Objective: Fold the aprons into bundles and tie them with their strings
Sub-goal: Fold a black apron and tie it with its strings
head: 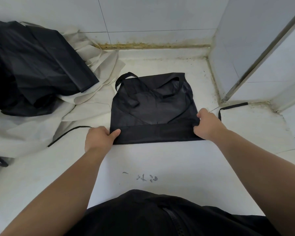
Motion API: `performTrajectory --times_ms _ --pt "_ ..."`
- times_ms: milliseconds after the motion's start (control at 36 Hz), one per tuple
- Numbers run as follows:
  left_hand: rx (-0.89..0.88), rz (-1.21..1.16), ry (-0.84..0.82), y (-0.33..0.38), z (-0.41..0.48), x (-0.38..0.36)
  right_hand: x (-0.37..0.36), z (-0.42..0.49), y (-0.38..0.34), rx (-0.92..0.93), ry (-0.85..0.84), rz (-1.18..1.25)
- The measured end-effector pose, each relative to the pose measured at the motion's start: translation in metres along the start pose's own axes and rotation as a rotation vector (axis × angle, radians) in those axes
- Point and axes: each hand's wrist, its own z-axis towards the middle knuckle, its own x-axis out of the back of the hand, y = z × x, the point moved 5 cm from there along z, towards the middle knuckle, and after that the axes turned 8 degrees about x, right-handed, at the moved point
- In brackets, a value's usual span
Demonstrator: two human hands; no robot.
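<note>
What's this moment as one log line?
step: folding | apron: near edge turned over | left hand: grips left corner | right hand: grips right corner | strings: untied

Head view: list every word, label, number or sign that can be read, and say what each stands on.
No text here can be quoted.
On the white table, near the person's body, dark handwritten marks: faint and smudged, not readable.
On the black apron laid out for folding: no label or print shows.
On the pile of black cloth at the left: no text shows.
</note>
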Motion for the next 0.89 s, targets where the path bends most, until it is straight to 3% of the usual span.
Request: performTrajectory --times_ms 56,111,167,222,306,472,528,639,694,806,889 --pt "-0.016 -0.065 0.064 0.002 -0.005 0.001 0.004 -0.004 -0.013 0.128 0.060 -0.321" --pt "-0.255 -0.065 0.172 0.013 -0.011 0.004 -0.001 -0.007 -0.025 0.327 0.073 -0.548" --pt "-0.562 0.000 0.183 0.025 -0.020 -0.003 -0.011 -0.011 -0.028 0.439 0.002 -0.557" --pt "-0.679 0.063 0.065 0.030 -0.025 -0.012 -0.018 -0.012 -0.022 0.437 -0.090 -0.481" --pt "-0.629 0.082 -0.012 0.032 -0.031 -0.012 -0.022 -0.016 -0.019 0.467 -0.185 -0.521" --pt "-0.601 0.201 -0.156 0.032 -0.029 -0.001 -0.007 -0.016 -0.029 0.486 -0.066 -0.397" --pt "-0.548 0.099 -0.201 0.034 -0.023 0.008 -0.001 -0.012 -0.029 0.452 -0.080 -0.333" --pt "-0.279 -0.259 -0.512 0.028 -0.009 0.016 0.004 -0.002 -0.021 0.365 -0.122 -0.210" --pt "-0.202 -0.316 -0.577 0.021 -0.003 0.017 0.007 0.001 -0.016 0.317 -0.088 -0.155" --pt "-0.121 -0.323 -0.546 0.014 0.004 0.010 0.006 0.001 -0.015 0.254 -0.001 -0.158" --pt "-0.158 -0.182 -0.316 0.016 0.008 0.009 0.001 -0.001 -0.020 0.294 0.116 -0.309"
